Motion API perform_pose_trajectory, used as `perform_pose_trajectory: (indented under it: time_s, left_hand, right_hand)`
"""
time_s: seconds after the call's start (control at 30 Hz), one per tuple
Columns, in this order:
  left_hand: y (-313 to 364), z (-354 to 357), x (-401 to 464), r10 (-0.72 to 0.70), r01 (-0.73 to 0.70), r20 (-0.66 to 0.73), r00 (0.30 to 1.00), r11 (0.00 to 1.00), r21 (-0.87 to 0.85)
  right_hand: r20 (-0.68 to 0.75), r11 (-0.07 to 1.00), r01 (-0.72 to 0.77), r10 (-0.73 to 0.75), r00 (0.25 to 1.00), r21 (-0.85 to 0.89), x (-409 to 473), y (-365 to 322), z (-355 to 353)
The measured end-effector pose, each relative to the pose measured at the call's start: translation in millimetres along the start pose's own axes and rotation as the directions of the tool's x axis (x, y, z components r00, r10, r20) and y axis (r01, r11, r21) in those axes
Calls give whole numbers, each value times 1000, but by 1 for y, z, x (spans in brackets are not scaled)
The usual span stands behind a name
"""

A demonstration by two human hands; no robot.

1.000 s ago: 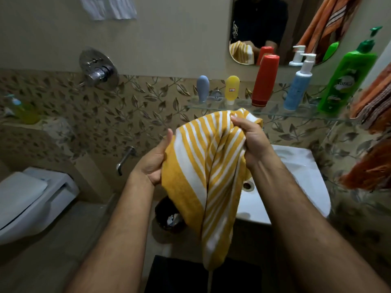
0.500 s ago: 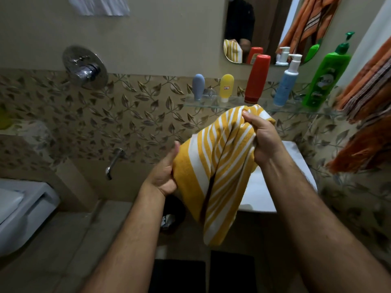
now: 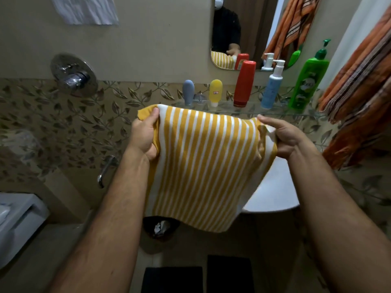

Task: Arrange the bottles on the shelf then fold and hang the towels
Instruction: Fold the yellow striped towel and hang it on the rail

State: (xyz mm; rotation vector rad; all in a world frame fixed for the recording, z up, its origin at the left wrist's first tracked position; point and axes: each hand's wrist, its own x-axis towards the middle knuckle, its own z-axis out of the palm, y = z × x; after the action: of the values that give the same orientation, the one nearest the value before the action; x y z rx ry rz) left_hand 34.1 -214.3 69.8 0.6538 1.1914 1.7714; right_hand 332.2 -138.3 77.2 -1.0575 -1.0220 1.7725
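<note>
hands (image 3: 215,136) parted, striped towel (image 3: 203,166) spread flat

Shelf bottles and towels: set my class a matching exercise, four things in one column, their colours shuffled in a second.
Things:
1. pump bottle at the shelf's right end
2. tall capped bottle
3. towel held in both hands
4. hanging towel at right

Colours:
A. orange with dark stripes
B. green
C. yellow and white stripes
D. red

Pairs: 1-B, 2-D, 3-C, 4-A
</note>
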Motion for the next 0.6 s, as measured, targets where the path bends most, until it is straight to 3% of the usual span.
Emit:
perform_pose_trajectory:
  time_s: [0.17,0.3,0.4,0.47,0.6]
  left_hand:
    - [16,22,-4,31,-29,30,999,997,-78]
    - [21,28,2,15,-14,14,1000,995,-96]
    - [22,16,11,0,-3,-52,999,998,-58]
    - [25,6,18,2,-2,-90,996,1000,8]
    - [35,-2,26,13,-10,-83,996,999,39]
  right_hand:
    - [16,927,268,-282,959,261,4,9,-19]
    - [33,981,173,-171,985,-86,9,46,-17]
    - [-66,963,213,-226,972,-167,14,34,-7]
    - [-133,973,212,-223,966,-92,16,17,1]
    - [54,949,254,-268,962,186,12,7,2]
